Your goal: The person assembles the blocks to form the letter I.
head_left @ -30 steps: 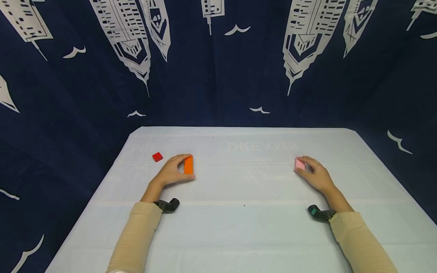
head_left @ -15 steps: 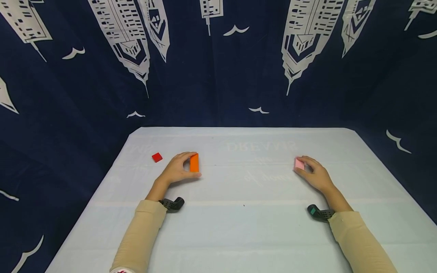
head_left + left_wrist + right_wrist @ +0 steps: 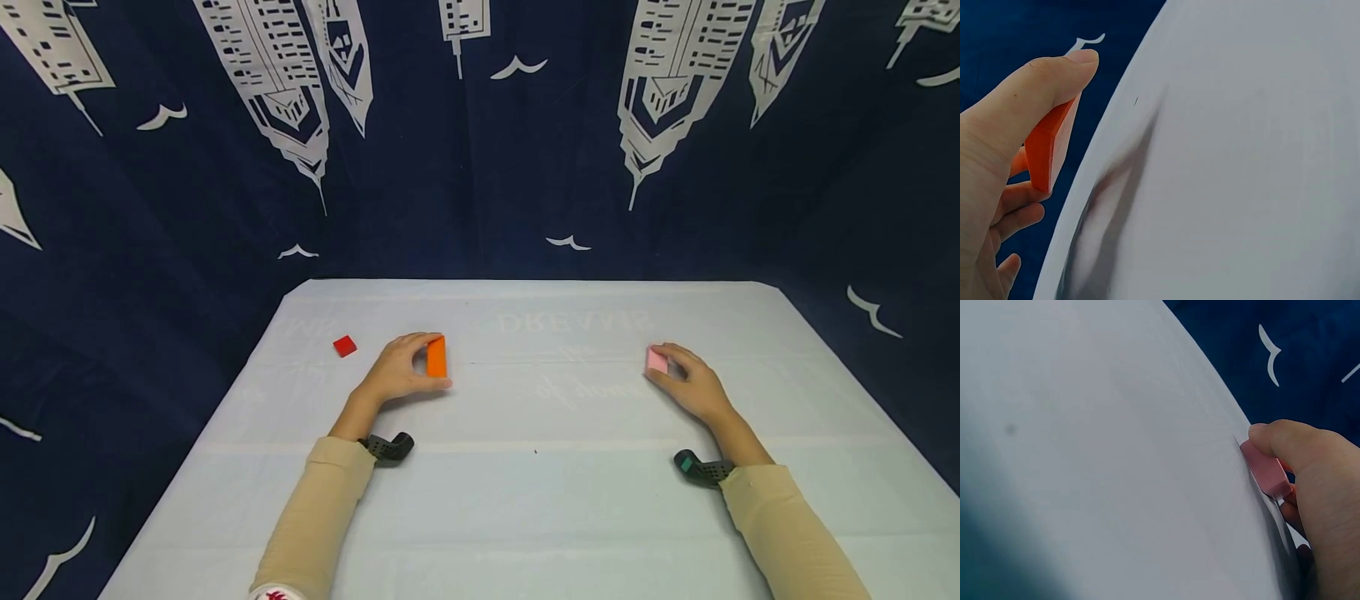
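Note:
My left hand (image 3: pixel 401 367) pinches an orange block (image 3: pixel 437 357) between thumb and fingers, left of the table's middle. In the left wrist view the orange block (image 3: pixel 1049 144) stands between the thumb above and the fingers below, with a shadow on the white cloth beside it. Toward the right side, my right hand (image 3: pixel 697 385) grips a small pink block (image 3: pixel 657 360) by its ends. The right wrist view has the pink block (image 3: pixel 1266 470) low at the cloth, the thumb across its near end. A small red square piece (image 3: pixel 345 346) lies left of the left hand.
The table (image 3: pixel 540 500) wears a white cloth with faint lettering showing through near its far side. Behind it hangs a dark blue curtain (image 3: pixel 480 183) printed with white buildings and birds. Each wrist carries a dark camera mount, such as the left one (image 3: pixel 390 448).
My left hand has moved to the right and slightly away from me, carrying the orange block. The right hand and pink block have stayed in place, as has the red piece.

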Action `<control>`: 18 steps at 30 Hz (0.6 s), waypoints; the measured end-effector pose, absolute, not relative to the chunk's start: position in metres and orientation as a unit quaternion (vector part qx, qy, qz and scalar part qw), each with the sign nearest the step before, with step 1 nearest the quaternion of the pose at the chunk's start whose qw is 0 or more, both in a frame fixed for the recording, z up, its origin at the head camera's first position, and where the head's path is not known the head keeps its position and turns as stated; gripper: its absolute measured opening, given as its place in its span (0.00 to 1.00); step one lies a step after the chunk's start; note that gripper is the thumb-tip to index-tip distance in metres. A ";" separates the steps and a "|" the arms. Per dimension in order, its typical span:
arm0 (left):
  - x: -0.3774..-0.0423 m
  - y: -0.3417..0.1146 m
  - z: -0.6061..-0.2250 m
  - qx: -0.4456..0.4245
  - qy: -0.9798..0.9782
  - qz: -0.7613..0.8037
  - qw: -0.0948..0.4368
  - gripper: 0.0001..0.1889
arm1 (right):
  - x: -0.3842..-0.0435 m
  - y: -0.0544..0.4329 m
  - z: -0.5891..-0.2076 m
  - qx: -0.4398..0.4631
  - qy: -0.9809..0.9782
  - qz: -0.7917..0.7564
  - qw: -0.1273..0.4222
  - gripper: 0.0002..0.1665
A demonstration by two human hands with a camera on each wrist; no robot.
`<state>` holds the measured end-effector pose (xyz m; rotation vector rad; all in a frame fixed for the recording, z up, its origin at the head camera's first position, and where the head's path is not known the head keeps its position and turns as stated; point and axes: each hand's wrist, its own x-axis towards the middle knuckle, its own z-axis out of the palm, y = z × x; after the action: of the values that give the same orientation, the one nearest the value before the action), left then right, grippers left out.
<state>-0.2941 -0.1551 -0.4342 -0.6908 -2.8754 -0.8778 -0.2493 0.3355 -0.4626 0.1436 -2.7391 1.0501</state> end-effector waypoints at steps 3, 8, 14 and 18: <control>-0.295 -0.151 -0.435 -0.227 -0.932 -0.281 0.036 0.48 | -0.249 0.337 -0.464 0.054 -0.928 0.355 0.103 0.36; -0.298 -0.145 -0.436 -0.229 -0.932 -0.278 0.043 0.47 | -0.249 0.338 -0.464 0.052 -0.929 0.351 0.103 0.36; -0.298 -0.138 -0.437 -0.225 -0.934 -0.275 0.039 0.48 | -0.249 0.337 -0.463 0.051 -0.930 0.349 0.106 0.36; -0.299 -0.134 -0.437 -0.228 -0.934 -0.272 0.043 0.48 | -0.250 0.336 -0.464 0.050 -0.930 0.348 0.105 0.35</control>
<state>-0.2989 -0.1341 -0.4373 -0.6978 -2.8574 -0.8308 -0.2497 0.3363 -0.4642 0.1486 -2.7408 1.0269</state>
